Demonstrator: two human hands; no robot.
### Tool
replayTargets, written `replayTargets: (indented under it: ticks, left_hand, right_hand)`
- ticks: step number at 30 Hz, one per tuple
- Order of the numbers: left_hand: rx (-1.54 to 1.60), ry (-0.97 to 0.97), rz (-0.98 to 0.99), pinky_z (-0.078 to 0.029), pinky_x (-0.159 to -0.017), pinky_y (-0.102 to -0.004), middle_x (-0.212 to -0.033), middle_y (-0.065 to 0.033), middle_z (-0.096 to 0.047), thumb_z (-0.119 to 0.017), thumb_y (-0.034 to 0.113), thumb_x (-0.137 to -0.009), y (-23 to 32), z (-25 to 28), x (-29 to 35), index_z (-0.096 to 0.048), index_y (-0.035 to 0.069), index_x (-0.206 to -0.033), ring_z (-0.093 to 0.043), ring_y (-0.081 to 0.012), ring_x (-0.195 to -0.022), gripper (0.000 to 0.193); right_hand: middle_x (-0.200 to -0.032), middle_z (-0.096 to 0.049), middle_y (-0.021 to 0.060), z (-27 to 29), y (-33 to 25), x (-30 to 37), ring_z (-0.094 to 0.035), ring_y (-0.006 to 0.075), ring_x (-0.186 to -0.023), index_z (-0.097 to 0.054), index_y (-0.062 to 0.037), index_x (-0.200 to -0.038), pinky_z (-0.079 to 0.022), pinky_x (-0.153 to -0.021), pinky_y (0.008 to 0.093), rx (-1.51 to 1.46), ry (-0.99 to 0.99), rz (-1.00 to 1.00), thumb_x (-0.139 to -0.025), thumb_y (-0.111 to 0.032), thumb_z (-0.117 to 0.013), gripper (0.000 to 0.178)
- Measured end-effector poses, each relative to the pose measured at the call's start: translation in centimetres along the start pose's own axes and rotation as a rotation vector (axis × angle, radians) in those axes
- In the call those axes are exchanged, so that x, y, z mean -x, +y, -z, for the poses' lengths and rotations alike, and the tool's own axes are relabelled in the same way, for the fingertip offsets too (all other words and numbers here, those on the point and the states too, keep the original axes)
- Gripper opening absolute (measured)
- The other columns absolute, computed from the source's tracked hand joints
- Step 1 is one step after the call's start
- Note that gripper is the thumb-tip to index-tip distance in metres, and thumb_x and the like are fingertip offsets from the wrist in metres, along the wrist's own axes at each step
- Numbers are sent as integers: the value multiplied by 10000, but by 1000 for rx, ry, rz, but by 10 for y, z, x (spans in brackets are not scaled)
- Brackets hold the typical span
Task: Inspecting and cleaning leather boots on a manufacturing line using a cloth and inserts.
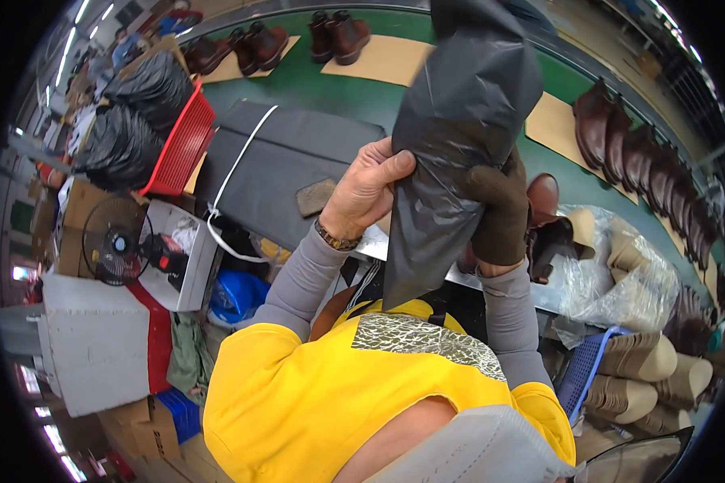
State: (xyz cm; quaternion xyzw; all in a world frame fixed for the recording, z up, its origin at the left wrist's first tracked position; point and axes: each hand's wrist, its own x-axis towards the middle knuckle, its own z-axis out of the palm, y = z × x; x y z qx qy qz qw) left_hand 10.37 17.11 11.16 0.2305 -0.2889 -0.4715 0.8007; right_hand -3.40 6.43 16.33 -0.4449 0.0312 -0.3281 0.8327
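A black plastic bag (459, 121) is held up in front of me, over the near edge of the workbench. My bare left hand (362, 189) pinches its left edge between thumb and fingers. From the right, my right hand (498, 217), in a dark brown glove, grips the bag's side. The bag looks bulky in its upper part; whether something is inside is hidden. Just right of the glove, a reddish-brown boot (543, 193) stands on the bench. A grey-brown block (316, 197) lies beside my left wrist.
Brown boots stand on cardboard (379, 58) along the green bench, with a long row of boots (620, 137) at right. A clear plastic bag (628, 282) lies nearby. To the left are a red basket (181, 145), a black fan (117, 241) and a dark cloth-like cover (290, 149).
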Motion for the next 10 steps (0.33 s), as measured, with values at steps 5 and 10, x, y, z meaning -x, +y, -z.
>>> replayTargets:
  ticks: [5,10]
  left_hand:
    - [-1470,-82,-930,-362,-1014,-402,-1249,-218,-526,-691,218,-806,4,-52,-36,-453,-72,-1304,-503,-330,-1189,624]
    - [-1175,-222,-422,-482,-845,-338,-1135,-186,-582,-692,377,-820,8,-82,-38,-549,0,-1177,-593,-325,-944,539]
  right_hand:
    - [-959,-657,68,23,-18,22,-627,135,-826,-583,17,-1025,-508,-742,269,553,231,96,-616,-113,-792,477]
    - [-1039,-652,87,17,-22,37,-622,139,-898,-509,32,-1157,-506,-785,275,490,87,165,-699,-159,-778,564]
